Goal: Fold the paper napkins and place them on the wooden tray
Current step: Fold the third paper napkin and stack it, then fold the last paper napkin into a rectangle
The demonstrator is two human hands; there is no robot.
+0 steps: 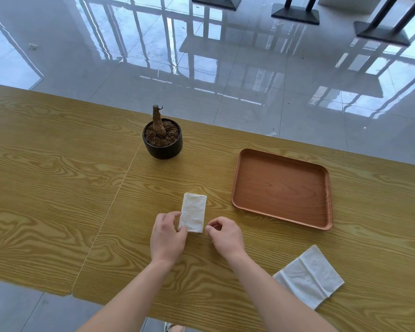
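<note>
A white paper napkin (194, 212), folded into a narrow rectangle, lies on the wooden table in front of me. My left hand (167, 236) pinches its near left corner between thumb and fingers. My right hand (225, 234) hovers just right of the napkin's near edge, fingers curled, thumb and forefinger close together, holding nothing that I can see. The brown wooden tray (322, 222) sits to the right of the folded napkin with nothing on it. A second napkin (308, 276), flat and unfolded with creases showing, lies at the near right.
A dark round pot (163, 149) with soil and a bare stump stands behind the folded napkin. A seam (110, 212) runs across the tabletop on the left. Beyond the far table edge is shiny tiled floor with black table bases (295, 14).
</note>
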